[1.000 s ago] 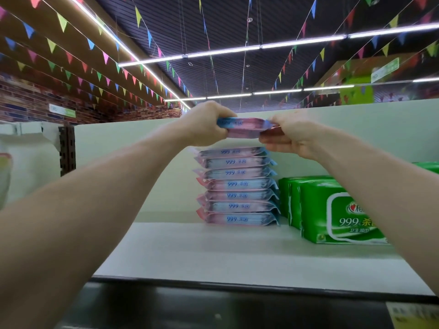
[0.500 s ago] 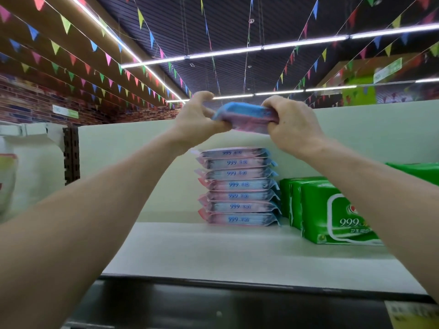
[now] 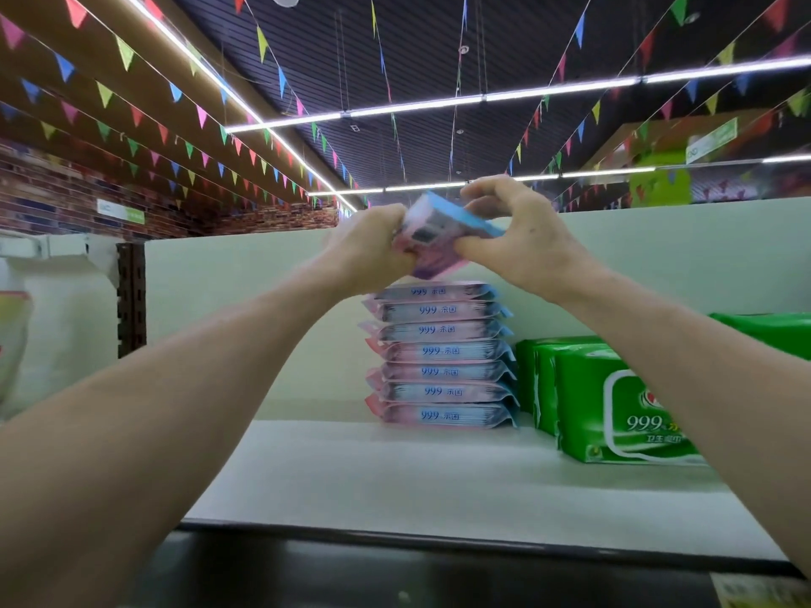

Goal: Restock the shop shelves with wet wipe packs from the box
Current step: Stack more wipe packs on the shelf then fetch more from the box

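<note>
**Wet wipe pack gripped in both hands, just over the stack**

Wet wipe pack [image 3: 439, 239], pink and blue, is up in the air, tilted rather than flat, with its blue edge on top. The left hand [image 3: 373, 252] has its fingers curled round the pack's left end; it is motion-blurred, so finger detail is unclear. The right hand [image 3: 522, 243] pinches the right end, thumb on the near face and fingers curled over the top edge. The pack sits right above the stack [image 3: 441, 353] of seven matching packs lying flat on the white shelf [image 3: 395, 476]. Cannot tell whether its low corner touches the top pack. The stack stands against the pale back panel [image 3: 241, 309]. Green packs [image 3: 614, 405] are just beside the stack, on its right.
</note>
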